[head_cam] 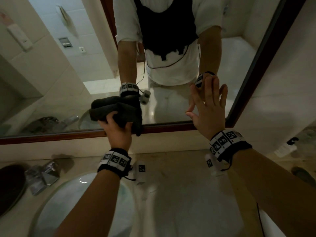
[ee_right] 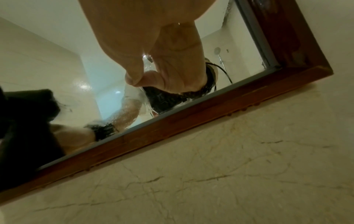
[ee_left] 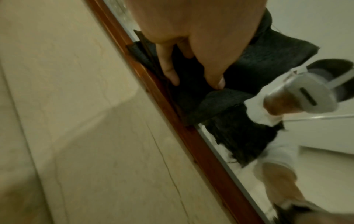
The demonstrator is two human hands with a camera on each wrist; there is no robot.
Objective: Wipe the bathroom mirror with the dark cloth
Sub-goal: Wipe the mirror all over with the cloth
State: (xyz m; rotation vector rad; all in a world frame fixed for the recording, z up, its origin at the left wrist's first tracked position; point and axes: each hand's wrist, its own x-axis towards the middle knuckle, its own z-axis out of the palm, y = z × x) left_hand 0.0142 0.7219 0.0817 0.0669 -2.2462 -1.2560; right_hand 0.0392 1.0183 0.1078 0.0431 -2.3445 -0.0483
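The bathroom mirror (head_cam: 172, 106) has a brown wooden frame (head_cam: 51, 136) and hangs above the counter. My left hand (head_cam: 117, 123) grips the bunched dark cloth (head_cam: 114, 106) and holds it against the glass at the bottom rail, left of centre. In the left wrist view my fingers (ee_left: 170, 72) curl into the dark cloth (ee_left: 216, 103) beside the wooden frame (ee_left: 193, 141). My right hand (head_cam: 209, 100) lies flat on the glass near the lower right corner, fingers spread and straight. In the right wrist view its thumb (ee_right: 134, 75) touches the mirror (ee_right: 67, 63), with the dark cloth (ee_right: 25, 121) at far left.
Below the mirror runs a beige marble counter (head_cam: 184, 194) with a white basin (head_cam: 82, 195) at lower left and a chrome tap (head_cam: 42, 177) beside it. A dark round object (head_cam: 9, 185) sits at the far left. A small bottle (head_cam: 287, 147) stands at the right.
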